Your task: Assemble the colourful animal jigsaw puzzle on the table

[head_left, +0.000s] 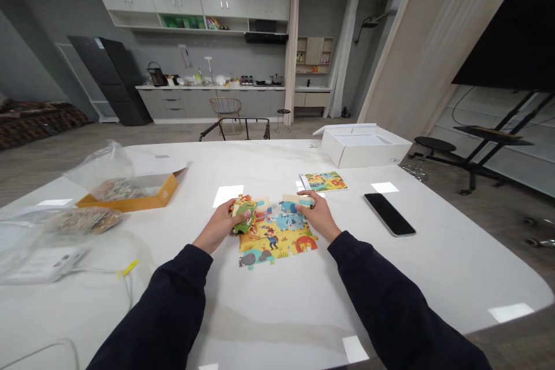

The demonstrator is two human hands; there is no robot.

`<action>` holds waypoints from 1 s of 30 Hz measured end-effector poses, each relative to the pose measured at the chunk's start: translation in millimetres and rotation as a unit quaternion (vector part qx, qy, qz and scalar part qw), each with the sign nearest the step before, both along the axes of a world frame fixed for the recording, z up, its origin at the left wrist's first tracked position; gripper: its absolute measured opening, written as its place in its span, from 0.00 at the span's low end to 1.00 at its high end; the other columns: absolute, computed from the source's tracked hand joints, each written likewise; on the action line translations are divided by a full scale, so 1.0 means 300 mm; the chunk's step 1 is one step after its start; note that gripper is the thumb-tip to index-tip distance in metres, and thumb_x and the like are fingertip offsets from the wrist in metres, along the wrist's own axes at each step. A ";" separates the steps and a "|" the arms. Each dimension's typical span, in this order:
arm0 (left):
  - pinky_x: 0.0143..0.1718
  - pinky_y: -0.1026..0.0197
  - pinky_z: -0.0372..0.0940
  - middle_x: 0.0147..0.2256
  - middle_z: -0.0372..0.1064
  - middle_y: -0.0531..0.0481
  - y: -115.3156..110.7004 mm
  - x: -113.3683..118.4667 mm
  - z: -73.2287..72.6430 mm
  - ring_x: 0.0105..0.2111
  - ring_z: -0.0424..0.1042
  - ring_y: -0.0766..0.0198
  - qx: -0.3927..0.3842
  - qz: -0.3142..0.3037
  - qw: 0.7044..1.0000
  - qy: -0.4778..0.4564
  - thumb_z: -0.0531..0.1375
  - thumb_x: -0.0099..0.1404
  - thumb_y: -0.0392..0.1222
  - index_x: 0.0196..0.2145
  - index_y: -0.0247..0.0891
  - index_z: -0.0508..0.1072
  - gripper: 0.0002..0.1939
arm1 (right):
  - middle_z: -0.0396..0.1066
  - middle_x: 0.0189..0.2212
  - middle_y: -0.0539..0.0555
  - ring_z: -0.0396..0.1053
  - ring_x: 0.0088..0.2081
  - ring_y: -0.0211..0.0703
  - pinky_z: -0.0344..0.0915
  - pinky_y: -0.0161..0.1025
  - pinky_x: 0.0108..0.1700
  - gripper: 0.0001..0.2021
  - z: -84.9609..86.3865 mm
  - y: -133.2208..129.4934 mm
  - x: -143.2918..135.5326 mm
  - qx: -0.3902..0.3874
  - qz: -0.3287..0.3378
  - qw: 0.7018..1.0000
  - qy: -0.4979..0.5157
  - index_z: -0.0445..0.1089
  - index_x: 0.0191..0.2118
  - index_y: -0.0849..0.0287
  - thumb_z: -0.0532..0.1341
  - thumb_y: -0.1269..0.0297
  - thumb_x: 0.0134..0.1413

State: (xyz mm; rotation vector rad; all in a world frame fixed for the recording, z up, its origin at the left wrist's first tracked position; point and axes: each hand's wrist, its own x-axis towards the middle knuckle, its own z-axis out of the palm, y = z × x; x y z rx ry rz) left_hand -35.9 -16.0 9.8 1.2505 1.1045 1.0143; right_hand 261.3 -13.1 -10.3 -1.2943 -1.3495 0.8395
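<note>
A partly joined jigsaw puzzle (284,240) with colourful animals lies on the white table in front of me. My left hand (223,222) grips a stack of loose puzzle pieces (244,215) at the puzzle's upper left corner, thumb on top. At the upper right, my right hand (319,213) has its thumb and fingers closed on a puzzle piece (289,207) with a blue animal on it. This piece is at the joined part's top edge; whether it is locked in, I cannot tell. Behind my right hand lies a picture card (326,181) with a similar animal scene.
A black phone (389,214) lies to the right. An open white box (366,147) stands at the back right. On the left are a yellow box (130,202) holding a bag of pieces, another plastic bag of pieces (87,221), and a white device (43,264) with a cable.
</note>
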 end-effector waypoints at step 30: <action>0.49 0.52 0.72 0.48 0.77 0.42 -0.101 0.150 0.025 0.47 0.77 0.50 0.042 -0.054 0.996 -0.051 0.72 0.58 0.50 0.53 0.37 0.72 0.29 | 0.79 0.37 0.54 0.77 0.34 0.46 0.74 0.41 0.35 0.23 0.056 -0.092 -0.141 -0.046 0.080 0.986 0.141 0.75 0.45 0.56 0.68 0.44 0.50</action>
